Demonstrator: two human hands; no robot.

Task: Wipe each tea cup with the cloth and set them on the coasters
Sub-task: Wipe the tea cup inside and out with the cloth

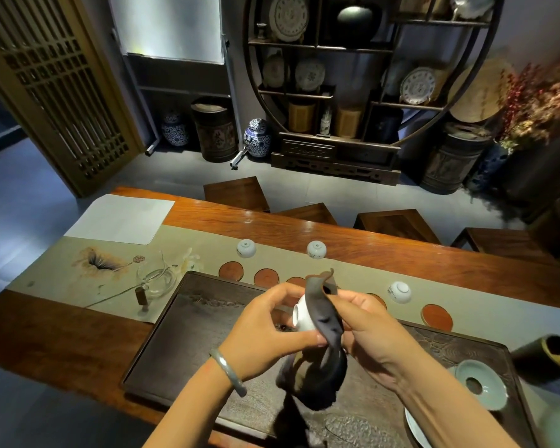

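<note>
My left hand [265, 321] grips a small white tea cup [302, 316] above the dark tea tray [181, 344], its foot turned left. My right hand [366, 324] holds a dark cloth [325, 318] pressed over the cup's mouth; the rest of the cloth hangs down over the tray. Three more white cups sit upside down on the runner: a far-left cup [246, 248], a middle cup [316, 249] and a right cup [399, 291]. Round red-brown coasters lie in a row along the tray's far edge, among them the leftmost coaster [231, 270], the second coaster [266, 277] and the rightmost coaster [437, 315]; my hands hide some.
A glass pitcher [154, 281] stands on the beige runner [110, 253] left of the tray. A pale green ring-shaped dish [482, 383] sits at the tray's right end, next to a dark holder [550, 354]. Wooden stools [236, 192] line the table's far side.
</note>
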